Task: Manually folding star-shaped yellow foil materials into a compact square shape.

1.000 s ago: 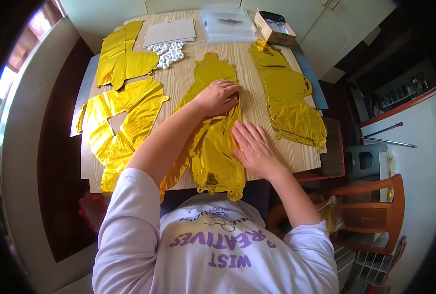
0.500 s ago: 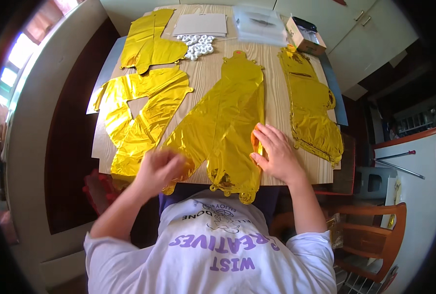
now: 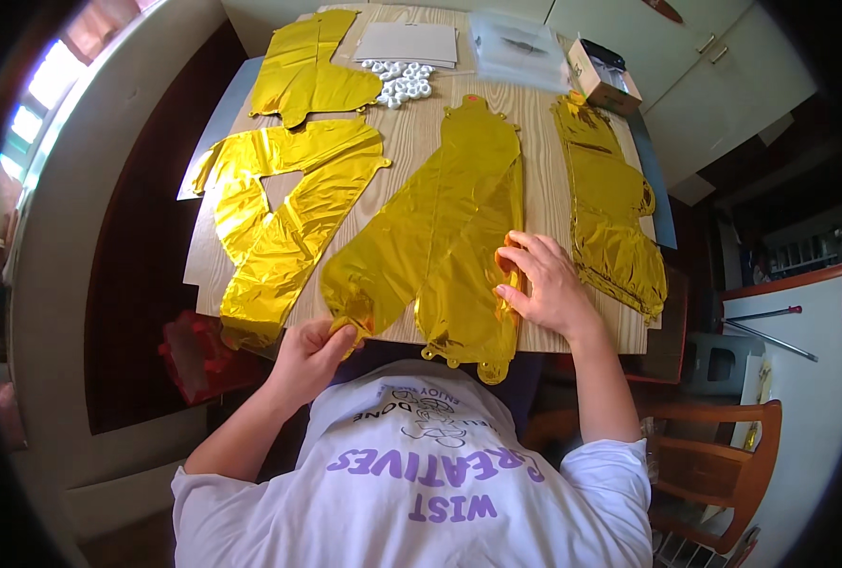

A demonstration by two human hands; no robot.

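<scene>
The central gold foil balloon (image 3: 444,232) lies flat and deflated on the wooden table (image 3: 421,142), its lower end overhanging the near edge. The left hand (image 3: 312,355) pinches the balloon's lower-left corner, fingers closed on the foil. The right hand (image 3: 544,284) rests open and flat against the balloon's right edge, gripping nothing. 3 more gold foil balloons (image 3: 279,213) lie alongside. Beyond them sit white rings (image 3: 397,80), grey card (image 3: 408,43) and a small open box (image 3: 602,76).
</scene>
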